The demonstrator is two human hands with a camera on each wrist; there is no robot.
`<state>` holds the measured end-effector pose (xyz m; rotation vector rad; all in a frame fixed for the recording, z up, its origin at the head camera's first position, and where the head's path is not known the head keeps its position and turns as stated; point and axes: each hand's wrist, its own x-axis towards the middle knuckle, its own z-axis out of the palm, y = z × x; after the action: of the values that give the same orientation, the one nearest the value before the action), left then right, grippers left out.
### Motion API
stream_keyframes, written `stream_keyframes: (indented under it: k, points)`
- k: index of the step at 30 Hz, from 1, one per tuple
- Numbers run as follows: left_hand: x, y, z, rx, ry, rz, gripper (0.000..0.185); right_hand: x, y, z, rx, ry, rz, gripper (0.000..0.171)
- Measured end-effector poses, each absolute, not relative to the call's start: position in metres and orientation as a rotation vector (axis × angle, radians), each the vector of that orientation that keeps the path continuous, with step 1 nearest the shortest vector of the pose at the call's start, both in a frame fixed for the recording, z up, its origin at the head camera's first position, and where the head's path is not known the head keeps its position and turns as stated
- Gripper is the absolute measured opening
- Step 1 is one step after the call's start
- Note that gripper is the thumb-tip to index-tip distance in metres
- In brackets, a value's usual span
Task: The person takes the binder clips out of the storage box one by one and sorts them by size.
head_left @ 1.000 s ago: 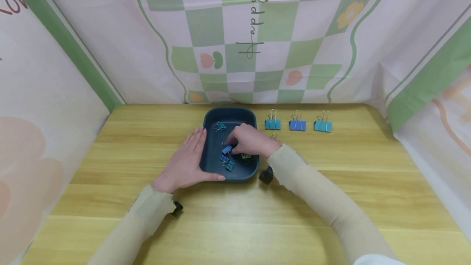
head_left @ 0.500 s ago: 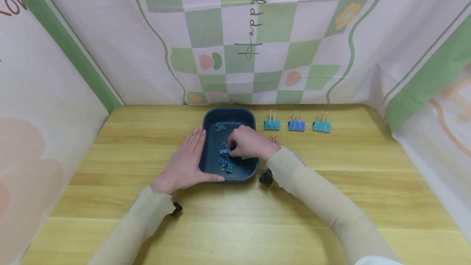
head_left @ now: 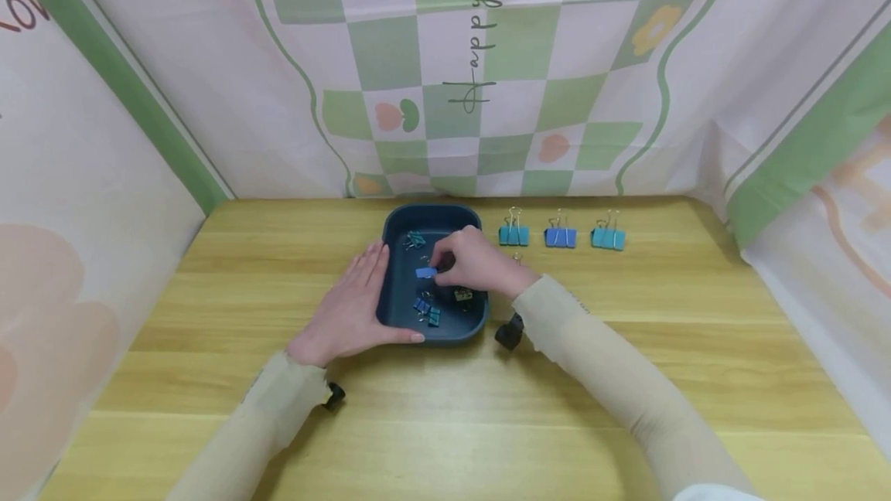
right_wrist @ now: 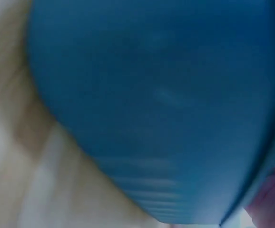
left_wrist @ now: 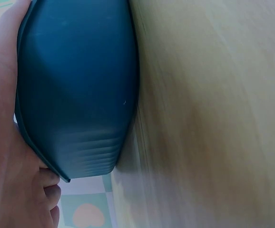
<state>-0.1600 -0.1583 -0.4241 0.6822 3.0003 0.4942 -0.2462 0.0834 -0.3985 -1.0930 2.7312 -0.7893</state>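
A: Beige sleeves nearest; the left hand (head_left: 351, 308) lies with straight fingers against the dark tray (head_left: 400, 308) at its 9 o'clock wall, bracing it.

B: The right hand (head_left: 473, 261) pinches a blue binder clip (head_left: 426, 272) above the tray floor, so a pick-up looks under way. It must clear the 3 o'clock rim; bare table (head_left: 626, 308) lies beyond, short of the clip row (head_left: 561, 236) at 1 o'clock.

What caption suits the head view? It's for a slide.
Right hand pinches a blue binder clip over the dark tray.
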Motion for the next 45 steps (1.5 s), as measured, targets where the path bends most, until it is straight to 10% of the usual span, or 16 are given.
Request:
stream_keyframes:
  k: [45]
  points:
    - [-0.158,-0.157,-0.422,0.673,2.995,0.491,0.143,-0.225,0.259,-0.364,-0.586,2.888,-1.116,0.016]
